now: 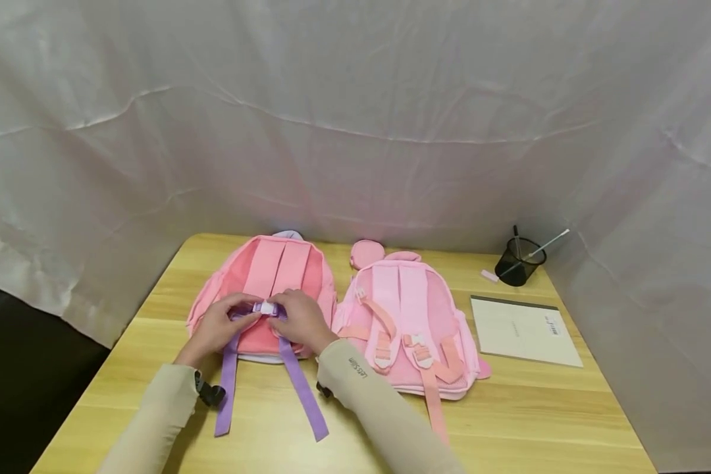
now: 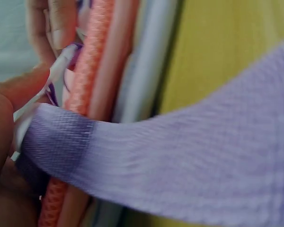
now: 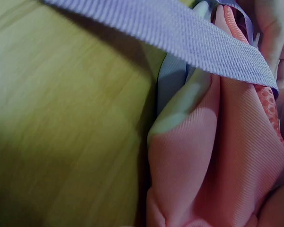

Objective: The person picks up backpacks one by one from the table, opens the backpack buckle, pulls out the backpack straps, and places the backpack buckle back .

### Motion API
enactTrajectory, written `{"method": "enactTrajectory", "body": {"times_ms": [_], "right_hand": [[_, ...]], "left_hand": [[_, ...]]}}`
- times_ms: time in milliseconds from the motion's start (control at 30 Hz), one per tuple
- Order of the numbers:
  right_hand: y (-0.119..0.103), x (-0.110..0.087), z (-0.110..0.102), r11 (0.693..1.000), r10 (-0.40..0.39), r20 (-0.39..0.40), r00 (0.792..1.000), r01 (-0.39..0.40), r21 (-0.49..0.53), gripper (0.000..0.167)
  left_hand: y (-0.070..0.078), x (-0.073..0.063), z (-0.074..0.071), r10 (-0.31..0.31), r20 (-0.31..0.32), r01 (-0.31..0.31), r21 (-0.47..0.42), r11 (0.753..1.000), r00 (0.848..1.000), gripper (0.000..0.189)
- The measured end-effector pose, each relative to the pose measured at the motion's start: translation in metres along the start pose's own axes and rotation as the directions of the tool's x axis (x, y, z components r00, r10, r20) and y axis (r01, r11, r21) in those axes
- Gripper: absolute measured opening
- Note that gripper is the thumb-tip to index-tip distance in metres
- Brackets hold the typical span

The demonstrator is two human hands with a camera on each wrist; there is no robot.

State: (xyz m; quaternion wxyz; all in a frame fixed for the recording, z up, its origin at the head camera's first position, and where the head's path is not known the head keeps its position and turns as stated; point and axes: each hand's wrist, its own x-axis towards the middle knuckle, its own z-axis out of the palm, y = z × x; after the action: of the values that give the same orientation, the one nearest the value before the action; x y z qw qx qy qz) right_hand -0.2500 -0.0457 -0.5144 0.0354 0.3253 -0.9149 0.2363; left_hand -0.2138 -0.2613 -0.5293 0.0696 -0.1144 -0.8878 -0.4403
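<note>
- Left hand (image 1: 216,327) and right hand (image 1: 304,319), left of centre in the frame: fingers curled, thumb and fingertips of each pinching opposite ends of one buckle.
- White buckle (image 1: 266,307), between the two hands: whether its halves are latched cannot be told. Probable fault: the halves parting or seating askew, caused by uneven pressure or a slanted pull from either side.
- Purple straps (image 1: 302,388), loose tails running toward the lower left and lower centre: a tail could snag on the black wrist fitting (image 1: 210,390) close beside the left one, dragging the buckle out of line.
- Coral backpack (image 1: 320,276), beneath the hands on the wooden counter (image 1: 569,408), shoulder-strap side up: likely to slide if the straps are tugged, nothing visible pinning it down.
- Pink backpack (image 1: 415,309), just beside it, right of centre: its orange straps (image 1: 431,395) might tangle with a passing right sleeve (image 1: 385,408).
</note>
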Motion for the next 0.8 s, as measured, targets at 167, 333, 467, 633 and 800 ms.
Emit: {"method": "enactTrajectory", "body": {"times_ms": [167,333,467,633,800], "right_hand": [[0.001,0.001,0.005,0.998,0.044,-0.04,0.998,-0.042,0.041,0.026],[0.008,0.0,0.004,0.983,0.101,-0.054,0.993,-0.091,0.161,0.021],[0.012,0.0,0.006,0.967,0.126,-0.052,0.991,-0.111,0.229,0.019],[0.015,-0.002,0.013,0.983,0.086,-0.08,0.993,-0.071,0.172,0.02],[0.017,-0.002,0.019,0.992,0.064,-0.125,0.99,-0.05,0.114,0.02]], "left_hand": [[0.0,0.003,0.0,0.023,0.013,-0.023,0.016,1.0,1.0,0.023],[0.005,0.014,-0.004,0.041,0.085,-0.047,0.068,0.997,0.995,0.023],[0.003,0.017,-0.003,0.051,0.127,-0.061,0.074,0.995,0.991,0.026],[-0.004,0.014,-0.003,0.011,0.123,-0.019,0.064,0.998,0.992,0.029],[-0.007,0.017,-0.003,-0.033,0.132,0.032,0.006,0.999,0.991,0.026]]}}
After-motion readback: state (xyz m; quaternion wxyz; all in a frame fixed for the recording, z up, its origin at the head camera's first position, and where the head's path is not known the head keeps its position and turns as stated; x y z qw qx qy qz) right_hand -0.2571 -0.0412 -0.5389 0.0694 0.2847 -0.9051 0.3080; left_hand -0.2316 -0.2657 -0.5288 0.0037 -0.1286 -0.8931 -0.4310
